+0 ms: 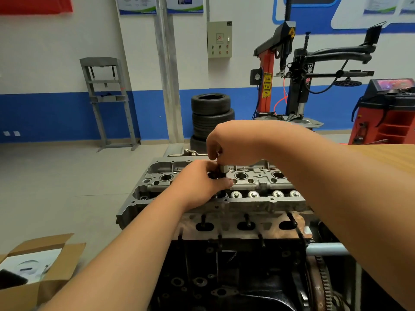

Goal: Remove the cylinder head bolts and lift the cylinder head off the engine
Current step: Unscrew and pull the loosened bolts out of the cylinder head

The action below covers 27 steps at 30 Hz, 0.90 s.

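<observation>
Evidently working on the bolt-removal step, not yet the lift. Grips a dark upright socket tool (221, 176) low on its shaft with the left hand (199, 185), fingers and thumb curled round it. Pinches the top of the same tool from above with the right hand (226, 143), fingertips bunched on the end. Stands the tool on the upper face of the cylinder head (258, 184), a little left of centre; cannot tell whether the tip is seated on a bolt, since the hands cover it. Finds the cylinder head lying flat on the black engine block (224, 277), joint closed, exhaust studs (203, 221) facing the camera and a row of bright valve spring retainers (253, 194) along the near edge. Judging from that, calls next for holding the tool square to the head while turning, then drawing the loosened bolt straight up and out. Probably needs every other bolt cleared the same way before any lifting. Also shows an open cardboard box (38, 261) low left, well apart from the engine.
</observation>
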Each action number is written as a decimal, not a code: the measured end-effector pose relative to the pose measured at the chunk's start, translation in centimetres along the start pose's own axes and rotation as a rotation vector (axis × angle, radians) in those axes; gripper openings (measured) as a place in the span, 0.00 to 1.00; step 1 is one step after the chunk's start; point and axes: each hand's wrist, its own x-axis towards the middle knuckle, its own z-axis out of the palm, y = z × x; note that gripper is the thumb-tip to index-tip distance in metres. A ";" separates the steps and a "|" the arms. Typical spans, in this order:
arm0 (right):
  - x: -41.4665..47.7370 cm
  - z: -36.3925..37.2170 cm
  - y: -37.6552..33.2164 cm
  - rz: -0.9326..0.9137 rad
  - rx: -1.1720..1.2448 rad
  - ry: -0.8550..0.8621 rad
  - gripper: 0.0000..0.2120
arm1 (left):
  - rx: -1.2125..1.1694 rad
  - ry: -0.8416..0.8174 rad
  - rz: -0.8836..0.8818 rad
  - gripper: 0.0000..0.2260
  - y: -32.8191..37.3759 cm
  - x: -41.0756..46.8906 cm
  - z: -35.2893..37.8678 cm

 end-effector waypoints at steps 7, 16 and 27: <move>0.2 1.6 0.3 0.180 0.005 0.149 0.20 | -0.017 0.057 -0.009 0.12 0.3 0.3 0.3; -1.0 0.8 0.7 0.038 0.229 0.074 0.12 | -0.034 0.065 0.060 0.06 0.2 0.1 0.0; -1.0 0.9 1.6 0.050 0.444 0.206 0.08 | -0.028 0.064 0.070 0.06 0.0 0.2 0.2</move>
